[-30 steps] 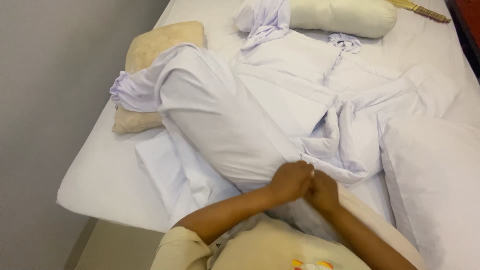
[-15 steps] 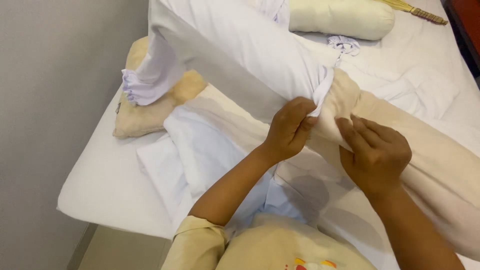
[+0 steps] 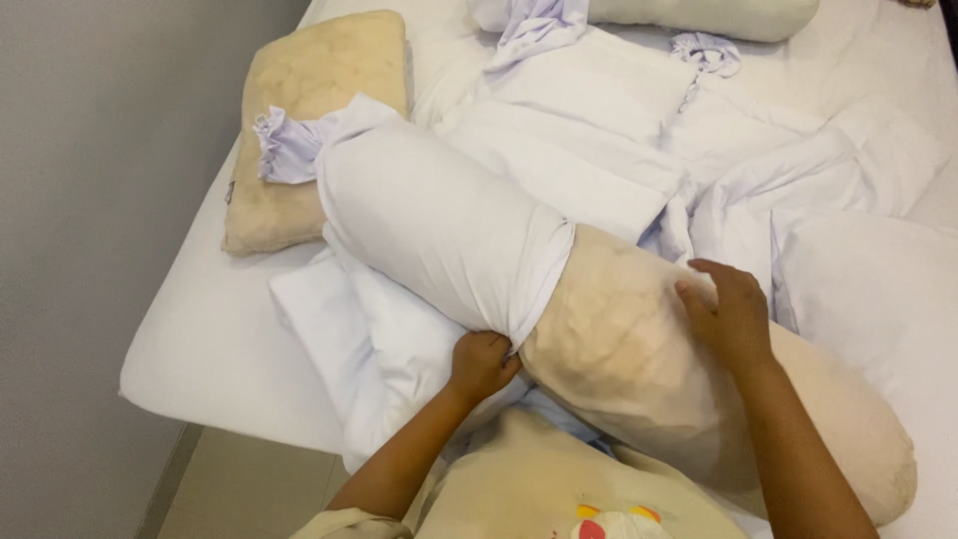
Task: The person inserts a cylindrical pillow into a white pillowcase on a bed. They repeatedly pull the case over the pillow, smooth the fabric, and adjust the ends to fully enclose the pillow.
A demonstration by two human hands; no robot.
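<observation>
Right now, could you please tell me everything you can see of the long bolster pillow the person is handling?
The bolster pillow is a long, soft cylinder of beige, stained-looking fabric, lying diagonally across the bed. A white pillowcase covers its far half, bunched into a ruffle at the far end; the near half is bare. The left hand grips the pillowcase's open edge underneath, and the right hand presses flat on the bare part. Its near end rests by the person's lap.

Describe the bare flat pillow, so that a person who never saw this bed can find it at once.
Start at the white bed and go to its edge beside the grey wall. There lies the bare flat pillow, past the tied end of the half-covered bolster. It alone is flat, tan, stained and coverless; its neighbours are white or tube-shaped.
</observation>
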